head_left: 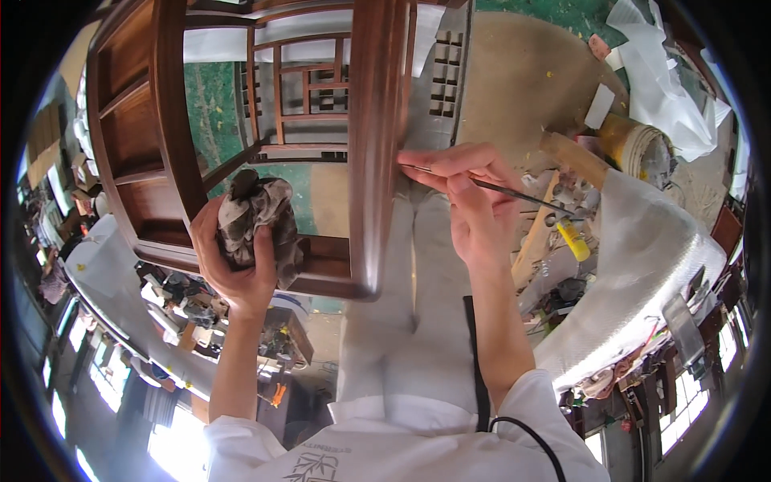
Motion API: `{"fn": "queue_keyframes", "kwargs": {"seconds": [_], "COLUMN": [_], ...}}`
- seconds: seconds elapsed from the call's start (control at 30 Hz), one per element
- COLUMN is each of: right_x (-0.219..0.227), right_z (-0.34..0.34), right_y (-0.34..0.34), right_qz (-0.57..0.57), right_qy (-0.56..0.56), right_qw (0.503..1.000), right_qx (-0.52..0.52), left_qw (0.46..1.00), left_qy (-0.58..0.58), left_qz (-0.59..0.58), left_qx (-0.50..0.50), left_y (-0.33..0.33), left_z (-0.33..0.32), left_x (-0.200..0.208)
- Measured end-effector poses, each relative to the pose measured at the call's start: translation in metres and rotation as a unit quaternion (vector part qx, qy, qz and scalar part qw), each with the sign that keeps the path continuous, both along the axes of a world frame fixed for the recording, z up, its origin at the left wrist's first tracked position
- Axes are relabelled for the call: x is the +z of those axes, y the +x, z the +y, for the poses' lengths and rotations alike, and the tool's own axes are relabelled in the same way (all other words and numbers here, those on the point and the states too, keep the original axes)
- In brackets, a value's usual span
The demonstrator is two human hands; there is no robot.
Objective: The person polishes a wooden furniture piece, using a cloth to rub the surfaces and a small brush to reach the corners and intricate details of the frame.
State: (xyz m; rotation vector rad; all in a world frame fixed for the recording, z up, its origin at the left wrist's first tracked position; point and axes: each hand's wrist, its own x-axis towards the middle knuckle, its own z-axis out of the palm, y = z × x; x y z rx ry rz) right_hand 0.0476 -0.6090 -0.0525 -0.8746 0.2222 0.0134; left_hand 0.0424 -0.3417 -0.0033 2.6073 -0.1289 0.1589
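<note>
My left hand (pixel 235 255) grips a crumpled grey-brown rag (pixel 255 215) at the lower corner of a dark reddish-brown wooden furniture frame (pixel 371 145). The frame has open lattice work (pixel 307 118) in its middle and recessed panels (pixel 150 153) on its left side. My right hand (pixel 480 201) is closed around a thin dark rod-like tool (pixel 520 195), held like a pencil. The tool's tip and my fingertips are at the frame's right edge. Whether the tip touches the wood I cannot tell.
On the right lie a yellow object (pixel 573 239), a yellowish bucket (pixel 634 149) on its side and white bubble wrap (pixel 642 257). Brown sheet (pixel 514 88) covers part of the green floor (pixel 554 14). Clutter and a wooden box (pixel 291 336) sit at lower left.
</note>
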Motion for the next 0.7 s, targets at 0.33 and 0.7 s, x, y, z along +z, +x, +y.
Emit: {"fn": "queue_keyframes", "kwargs": {"seconds": [0.33,0.7], "right_x": [-0.0049,-0.0047], "right_z": [0.0011,0.0081], "right_y": [0.0052,0.0021], "right_qz": [-0.014,0.002], "right_qy": [0.005,0.019], "right_qw": [1.0,0.999], "right_qx": [-0.006,-0.036], "left_qw": [0.997,0.996], "left_qy": [-0.02,-0.039], "left_qz": [0.035,0.043], "left_qx": [0.062,0.071], "left_y": [-0.0027,-0.0042], "left_z": [-0.0068,-0.0053], "left_x": [0.0012,0.0009]}}
